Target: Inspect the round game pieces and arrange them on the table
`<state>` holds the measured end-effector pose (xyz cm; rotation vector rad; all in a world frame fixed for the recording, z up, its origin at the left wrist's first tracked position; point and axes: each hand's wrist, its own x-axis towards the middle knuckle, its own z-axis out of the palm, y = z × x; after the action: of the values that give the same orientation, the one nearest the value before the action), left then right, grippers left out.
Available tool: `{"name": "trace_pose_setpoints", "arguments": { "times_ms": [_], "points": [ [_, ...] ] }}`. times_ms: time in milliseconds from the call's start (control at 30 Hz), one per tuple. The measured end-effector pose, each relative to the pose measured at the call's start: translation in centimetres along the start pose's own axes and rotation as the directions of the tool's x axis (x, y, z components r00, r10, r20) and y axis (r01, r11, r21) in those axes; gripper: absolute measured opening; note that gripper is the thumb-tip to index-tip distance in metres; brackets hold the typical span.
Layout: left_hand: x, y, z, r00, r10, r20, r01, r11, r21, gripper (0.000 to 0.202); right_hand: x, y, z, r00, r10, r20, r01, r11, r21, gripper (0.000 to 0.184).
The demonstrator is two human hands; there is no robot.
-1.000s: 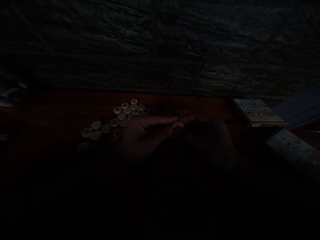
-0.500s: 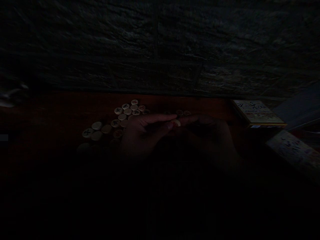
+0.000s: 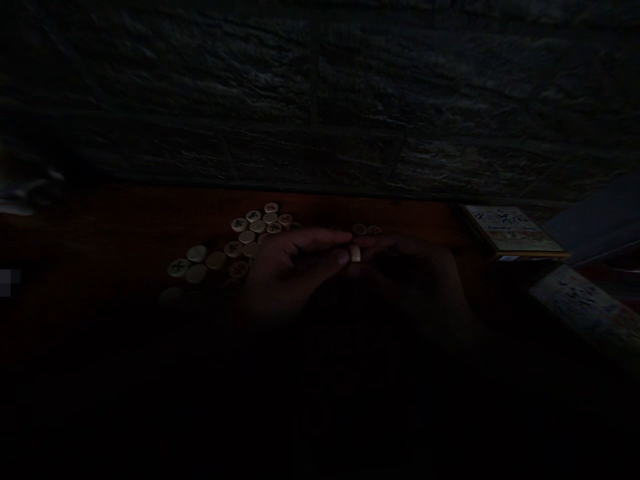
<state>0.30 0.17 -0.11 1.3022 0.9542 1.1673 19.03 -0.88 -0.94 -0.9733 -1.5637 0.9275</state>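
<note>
The picture is very dark. My left hand is closed, its thumb and fingertips pinching a pale round xiangqi piece whose edge faces me. From the other side my right hand meets it, fingers curled against the same piece; its lower part fades into shadow. To the left of my hands lies a group of loose xiangqi pieces, some with dark or red characters up, others blank side up. My left hand hides part of that group. Two pieces with red characters lie just behind my fingertips.
The pieces lie on a reddish-brown wooden table against a dark stone-textured wall. At the right is a flat box with printed characters, and a second printed item lies nearer me. A pale object shows at the far left.
The held piece has been turned, from showing part of its face to showing its edge. Both hands stay nearly in place, and the view has shifted slightly.
</note>
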Motion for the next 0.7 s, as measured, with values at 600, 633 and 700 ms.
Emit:
{"name": "trace_pose_setpoints", "arguments": {
  "times_ms": [600,633,700],
  "points": [
    [-0.12,-0.1,0.14,0.999,0.035,0.029,-0.034,0.999,-0.012,0.021,-0.03,-0.47,0.06,0.999,0.053,-0.01,-0.051,0.994,0.092,0.013],
    [-0.11,-0.06,0.15,0.999,0.035,0.033,-0.034,0.999,-0.009,0.022,-0.04,-0.51,0.07,0.998,0.053,-0.014,-0.052,0.995,0.081,0.012],
    [-0.1,-0.05,0.13,0.998,0.04,0.038,-0.039,0.999,-0.005,0.022,-0.05,-0.54,0.09,0.998,0.055,-0.018,-0.054,0.997,0.058,0.014]
  ]
}}
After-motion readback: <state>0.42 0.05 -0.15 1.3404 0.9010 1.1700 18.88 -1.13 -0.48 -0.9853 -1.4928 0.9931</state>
